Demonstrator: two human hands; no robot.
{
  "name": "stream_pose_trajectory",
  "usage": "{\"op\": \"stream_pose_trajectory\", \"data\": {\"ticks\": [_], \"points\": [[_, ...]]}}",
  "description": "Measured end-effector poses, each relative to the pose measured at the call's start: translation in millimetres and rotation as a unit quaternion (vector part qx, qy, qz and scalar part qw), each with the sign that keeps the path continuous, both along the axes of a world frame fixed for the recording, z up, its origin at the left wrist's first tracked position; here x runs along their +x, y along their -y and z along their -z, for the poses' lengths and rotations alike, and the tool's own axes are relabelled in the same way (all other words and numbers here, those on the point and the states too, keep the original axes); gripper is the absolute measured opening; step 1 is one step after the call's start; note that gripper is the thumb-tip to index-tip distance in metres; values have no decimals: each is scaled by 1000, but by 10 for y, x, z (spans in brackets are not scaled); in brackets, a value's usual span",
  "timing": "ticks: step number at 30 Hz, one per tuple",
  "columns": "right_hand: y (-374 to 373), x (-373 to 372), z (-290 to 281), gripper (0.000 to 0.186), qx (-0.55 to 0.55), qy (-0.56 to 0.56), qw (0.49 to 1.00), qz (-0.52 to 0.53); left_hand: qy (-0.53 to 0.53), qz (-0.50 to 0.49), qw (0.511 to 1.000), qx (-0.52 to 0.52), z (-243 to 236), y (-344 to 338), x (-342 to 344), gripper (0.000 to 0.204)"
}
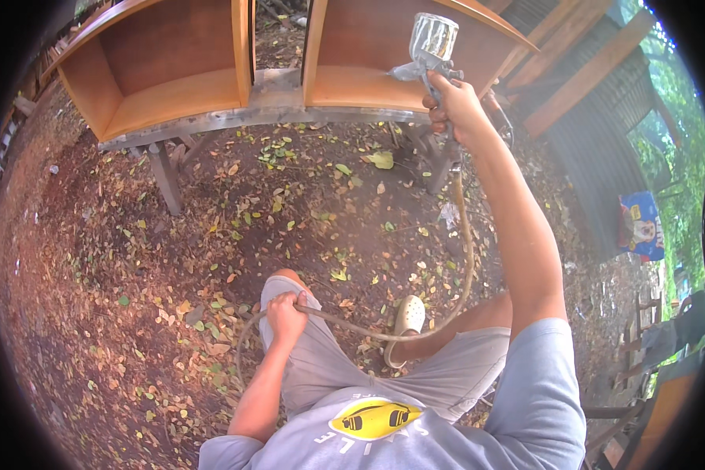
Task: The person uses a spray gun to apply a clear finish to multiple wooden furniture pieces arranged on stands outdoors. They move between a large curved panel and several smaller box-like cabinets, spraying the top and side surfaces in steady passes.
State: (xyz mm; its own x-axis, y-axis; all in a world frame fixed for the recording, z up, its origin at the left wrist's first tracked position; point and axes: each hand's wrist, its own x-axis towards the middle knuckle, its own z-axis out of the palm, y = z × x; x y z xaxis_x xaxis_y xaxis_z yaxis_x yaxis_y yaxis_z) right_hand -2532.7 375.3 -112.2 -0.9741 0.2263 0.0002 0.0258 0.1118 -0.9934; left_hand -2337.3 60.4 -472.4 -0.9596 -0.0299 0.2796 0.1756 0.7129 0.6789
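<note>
My right hand [456, 106] is wrapped round the handle of a spray gun [424, 64], raised in front of the right-hand wooden cabinet [360, 84]. A silvery paint cup [434, 36] sits on top of the gun. From the bottom of its handle an air hose [467, 235] hangs down and curves back across my lap. My left hand [287, 313] is closed around that hose above my knee. A second open-fronted wooden cabinet [168, 98] stands to the left, with a gap between the two.
Both cabinets rest on a grey plank bench [274, 110] with wooden legs [164, 178]. Leaf-covered ground [211, 211] spreads below it. At the right are leaning timber boards [580, 82], corrugated sheets [583, 168] and a blue printed bag [641, 227].
</note>
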Motion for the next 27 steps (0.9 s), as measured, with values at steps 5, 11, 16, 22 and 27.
{"op": "stream_pose_trajectory", "data": {"ticks": [5,11,16,22,27], "points": [[-329,-35,55,28,126,14,985,121,-1,5,1000,4,-39,7,12,37],[-796,54,85,29,177,-15,965,195,-6,10,1000,14,-2,29,-11,38],[-1073,133,93,29,211,-24,949,231,4,17,1000,12,51,51,-46,37],[-1516,100,281,36,346,-20,878,329,10,34,999,6,36,5,-70,37],[-835,380,263,35,158,-18,958,239,11,33,999,5,58,-7,-86,37]]}}
